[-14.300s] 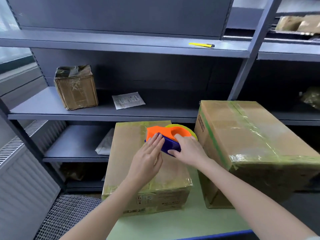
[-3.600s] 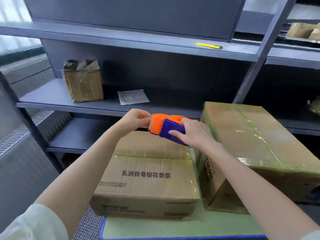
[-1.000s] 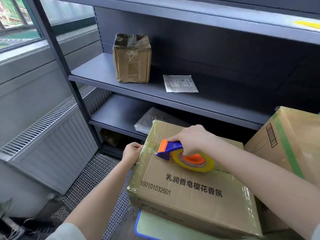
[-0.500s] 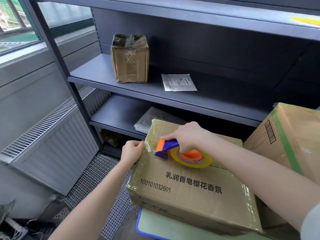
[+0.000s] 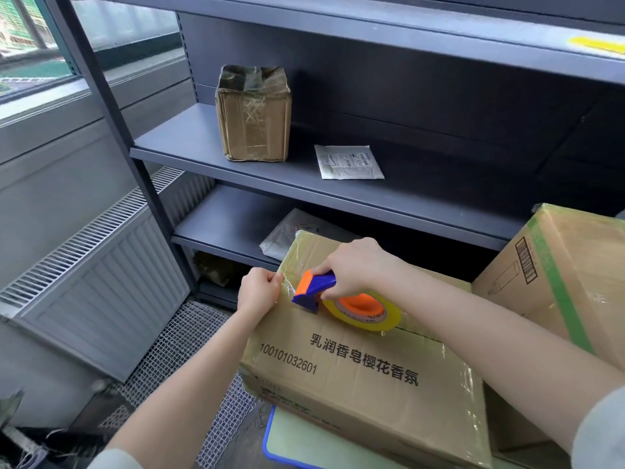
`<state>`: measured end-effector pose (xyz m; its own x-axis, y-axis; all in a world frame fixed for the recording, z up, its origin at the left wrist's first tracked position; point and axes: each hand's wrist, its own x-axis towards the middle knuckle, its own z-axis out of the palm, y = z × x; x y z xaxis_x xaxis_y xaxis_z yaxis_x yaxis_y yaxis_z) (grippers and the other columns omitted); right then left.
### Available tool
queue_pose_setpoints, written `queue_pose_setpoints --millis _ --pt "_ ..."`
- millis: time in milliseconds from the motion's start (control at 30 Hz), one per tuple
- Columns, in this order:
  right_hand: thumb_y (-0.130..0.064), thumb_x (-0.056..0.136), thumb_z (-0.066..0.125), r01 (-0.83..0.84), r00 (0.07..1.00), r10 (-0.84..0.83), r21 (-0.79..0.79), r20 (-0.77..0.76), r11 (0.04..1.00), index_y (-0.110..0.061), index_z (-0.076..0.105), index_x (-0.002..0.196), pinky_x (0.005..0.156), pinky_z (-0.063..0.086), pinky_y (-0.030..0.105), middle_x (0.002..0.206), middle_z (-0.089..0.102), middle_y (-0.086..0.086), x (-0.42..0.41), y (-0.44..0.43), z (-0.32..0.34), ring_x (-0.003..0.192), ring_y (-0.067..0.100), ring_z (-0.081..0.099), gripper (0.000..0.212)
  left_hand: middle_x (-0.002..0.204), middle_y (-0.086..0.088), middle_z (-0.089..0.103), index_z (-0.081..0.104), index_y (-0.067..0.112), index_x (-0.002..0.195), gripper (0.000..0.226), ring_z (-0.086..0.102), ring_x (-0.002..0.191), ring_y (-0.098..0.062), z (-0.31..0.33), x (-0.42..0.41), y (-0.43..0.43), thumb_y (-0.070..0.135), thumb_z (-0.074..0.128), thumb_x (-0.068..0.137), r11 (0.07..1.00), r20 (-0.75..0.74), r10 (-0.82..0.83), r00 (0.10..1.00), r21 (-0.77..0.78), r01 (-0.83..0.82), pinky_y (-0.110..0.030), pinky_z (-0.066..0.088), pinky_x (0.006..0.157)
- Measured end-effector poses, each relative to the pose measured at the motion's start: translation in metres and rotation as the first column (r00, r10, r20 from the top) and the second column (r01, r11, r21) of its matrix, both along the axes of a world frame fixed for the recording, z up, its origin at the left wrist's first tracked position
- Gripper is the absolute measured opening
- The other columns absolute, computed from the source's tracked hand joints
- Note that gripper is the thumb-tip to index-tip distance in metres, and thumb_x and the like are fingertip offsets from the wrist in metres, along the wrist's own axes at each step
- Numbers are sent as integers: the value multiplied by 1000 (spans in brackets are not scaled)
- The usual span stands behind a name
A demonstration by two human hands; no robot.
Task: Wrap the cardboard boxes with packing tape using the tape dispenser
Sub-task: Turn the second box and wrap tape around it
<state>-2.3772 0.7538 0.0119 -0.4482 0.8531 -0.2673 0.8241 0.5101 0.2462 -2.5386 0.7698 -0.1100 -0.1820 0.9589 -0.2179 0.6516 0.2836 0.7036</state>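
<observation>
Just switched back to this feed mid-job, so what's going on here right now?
A person is taping the printed cardboard box. The right hand grips the orange-and-blue tape dispenser on the box's top near its left edge, while the left hand pinches the clear tape at that edge. A larger box with green tape stands to its right.

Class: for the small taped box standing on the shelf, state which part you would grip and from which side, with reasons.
Probably grip the small box by its two flat upright side faces, reaching from the open front of the shelf. It stands upright near the front edge, its top is crumpled tape, and a back panel closes the rear.
</observation>
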Motion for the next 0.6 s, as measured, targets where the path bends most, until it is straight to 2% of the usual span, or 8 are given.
queue_pose_setpoints --millis 67,200,367,500,600 --pt "-58 89 47 -7 1000 7 -10 13 1000 -46 42 137 71 34 28 117 60 -6 2 1 1 110 21 53 50 52 -1 34 33 13 53 45 29 50 -20 -6 1 -1 28 53 91 1000 12 4 1000 5 -4 -26 23 48" --pt "-54 90 47 -38 999 39 -23 32 999 -44 45 135 69 34 29 112 61 -5 0 2 1 104 21 54 47 63 -4 61 55 10 62 44 58 63 -24 -12 4 -10 48 62 83 1000 33 4 999 15 -5 -27 35 50" --pt "-46 88 48 -36 999 39 -111 27 993 -40 52 128 65 39 28 87 54 -8 3 6 5 82 17 49 41 57 -1 52 43 12 59 49 50 58 -22 -11 0 -8 51 60 84 1000 -1 -14 1000 27 14 -29 31 50" --pt "-46 88 50 -72 997 75 -126 14 989 -37 43 139 64 38 27 97 56 -3 9 4 8 84 18 48 52 55 -2 50 44 13 58 48 46 54 -19 -14 -1 -7 50 61 84 999 16 -11 1000 33 11 -29 32 51" --pt "-46 85 54 -74 997 77 -152 13 986 -39 41 140 66 39 27 103 59 -2 14 3 9 85 19 47 57 54 -3 47 45 12 58 49 42 52 -17 -14 -2 -6 48 63 83 1000 35 0 999 27 -1 -28 30 51"
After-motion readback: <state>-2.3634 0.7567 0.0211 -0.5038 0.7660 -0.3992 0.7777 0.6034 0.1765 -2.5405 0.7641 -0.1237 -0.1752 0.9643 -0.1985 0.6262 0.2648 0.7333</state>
